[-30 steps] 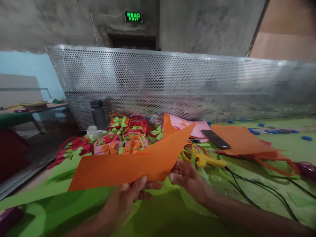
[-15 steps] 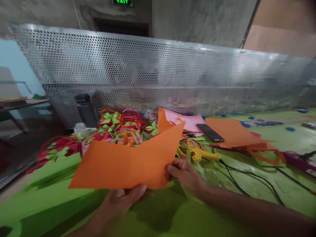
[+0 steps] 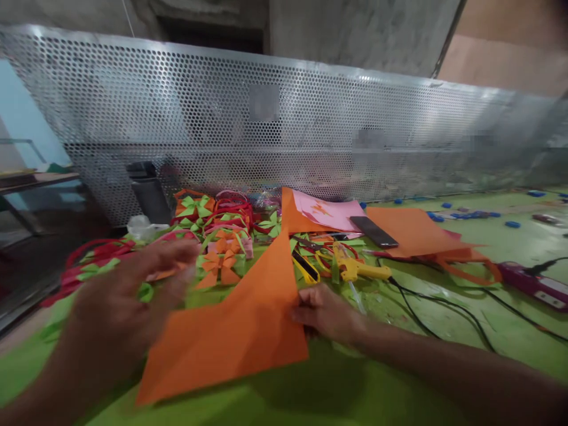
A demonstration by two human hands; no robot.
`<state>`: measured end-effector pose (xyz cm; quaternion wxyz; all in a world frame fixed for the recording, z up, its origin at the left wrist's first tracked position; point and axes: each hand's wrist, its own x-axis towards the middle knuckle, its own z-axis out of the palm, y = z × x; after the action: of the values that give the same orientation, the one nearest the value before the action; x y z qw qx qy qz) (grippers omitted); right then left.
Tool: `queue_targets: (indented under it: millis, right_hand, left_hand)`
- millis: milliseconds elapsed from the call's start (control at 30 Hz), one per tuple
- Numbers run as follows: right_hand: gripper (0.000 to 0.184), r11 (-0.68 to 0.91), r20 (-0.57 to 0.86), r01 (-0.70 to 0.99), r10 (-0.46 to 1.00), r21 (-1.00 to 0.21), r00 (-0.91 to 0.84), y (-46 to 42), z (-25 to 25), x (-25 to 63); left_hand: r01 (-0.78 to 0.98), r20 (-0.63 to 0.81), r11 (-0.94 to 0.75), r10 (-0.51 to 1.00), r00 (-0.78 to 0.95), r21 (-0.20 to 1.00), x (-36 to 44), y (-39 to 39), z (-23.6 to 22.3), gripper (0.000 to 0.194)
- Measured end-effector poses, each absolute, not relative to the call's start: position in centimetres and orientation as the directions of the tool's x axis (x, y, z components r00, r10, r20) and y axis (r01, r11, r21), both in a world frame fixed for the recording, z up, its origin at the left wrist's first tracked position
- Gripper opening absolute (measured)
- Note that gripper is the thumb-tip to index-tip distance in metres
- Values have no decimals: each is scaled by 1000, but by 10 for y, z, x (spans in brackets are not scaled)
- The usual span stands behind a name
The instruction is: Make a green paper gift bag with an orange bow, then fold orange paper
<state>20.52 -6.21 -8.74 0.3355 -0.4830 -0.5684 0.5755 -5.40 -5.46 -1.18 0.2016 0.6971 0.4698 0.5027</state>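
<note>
An orange paper sheet [image 3: 239,331] lies folded on the green table [image 3: 337,402] in front of me. My right hand [image 3: 322,310] pinches its right edge, fingers closed on the paper. My left hand [image 3: 128,296] hovers above the sheet's left part, blurred by motion, fingers stretched out and holding nothing. Just beyond the sheet lie yellow scissors [image 3: 306,269] and a yellow glue gun [image 3: 359,271].
A pile of paper baskets with bows [image 3: 217,228] stands behind the sheet, with red paper strips [image 3: 95,254] at the left. A phone [image 3: 373,231] rests on pink and orange sheets [image 3: 412,228]. Black cables [image 3: 444,307] cross the right side. A perforated metal screen [image 3: 284,136] closes the back.
The orange sheet went from held up in both hands to lying folded on the table. My left hand let go of it and rose over its left side.
</note>
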Motion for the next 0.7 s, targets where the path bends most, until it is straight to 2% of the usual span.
queue_targets:
  millis: [33,67,100,133,233,367,467,600,700]
  right_hand:
    - [16,-135,-193,191,923,-972,-332,-64,-87,203]
    - [13,-136,-208,220,914,-966,-348,-66,-87,202]
    - [10,-133,-219,250,907,-959,-358,-67,-87,201]
    - [8,-126,-227,281,903,-951,-364,-67,-86,201]
    - [12,-83,-235,379,897,-922,-375,-67,-84,202]
    - [23,-1,-217,509,905,-860,-366,-69,-82,205]
    - [28,89,-157,628,933,-773,-325,-68,-78,207]
    - [20,183,54,812,981,-554,-185,-55,-68,218]
    - [33,153,185,903,979,-401,-83,-37,-63,227]
  left_hand:
    - [491,524,-503,845,106,712,-50,-60,-24,26]
    - [566,575,-621,766,289,543,-44,-65,-39,23]
    - [583,557,-719,680,476,379,-38,-69,-53,24]
    - [584,506,-767,627,593,266,-32,-72,-67,30]
    - [602,388,-788,598,701,127,-20,-74,-97,33]
    - [604,392,-796,566,726,30,-20,-68,-107,32]
    - [597,408,-802,552,727,20,-21,-66,-106,32]
    - [613,393,-790,560,729,-11,-20,-69,-105,31]
    - [620,383,-784,561,733,-39,-18,-70,-105,31]
